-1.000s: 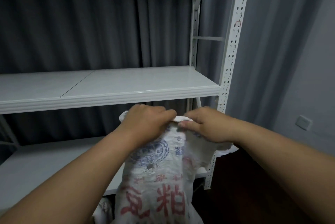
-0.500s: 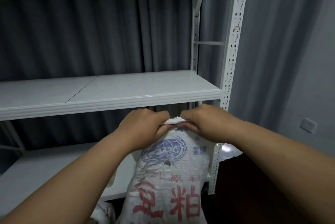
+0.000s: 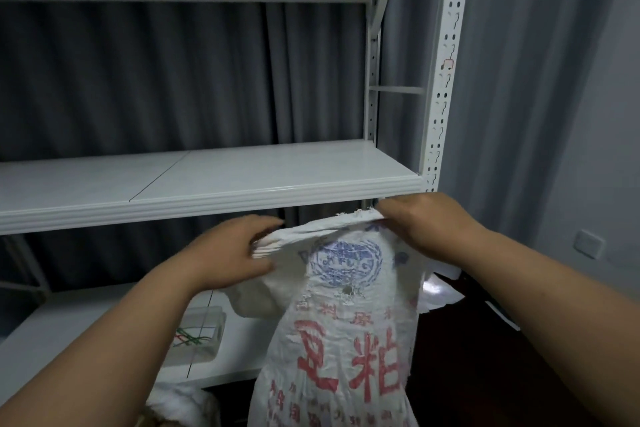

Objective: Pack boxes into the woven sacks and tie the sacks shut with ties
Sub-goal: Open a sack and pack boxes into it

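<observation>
Left hand: the left hand point(image 3: 235, 253) is at the left end of the sack's top edge, fingers half curled around the bunched folds there, thumb below them; the grasp looks loose rather than clenched.
Right hand: the right hand point(image 3: 424, 226) is closed over the right end of the same edge, pinching the fabric, and sits higher than the left.
Woven sack: the woven sack point(image 3: 343, 329) hangs upright between the hands in front of the rack's right end, white with a blue round emblem and large red characters; its mouth is pulled into a flat, folded strip.
Lower shelf: the lower shelf point(image 3: 69, 329) carries a clear plastic tub point(image 3: 197, 336) near its front edge, just left of the sack, with red and green ties point(image 3: 187, 338) inside.
Middle shelf: the middle shelf point(image 3: 207, 181) is bare white board, above and behind the hands.
Upright: the perforated upright point(image 3: 445, 80) rises at the rack's right front corner.
Backdrop: a grey curtain point(image 3: 138, 80).
</observation>
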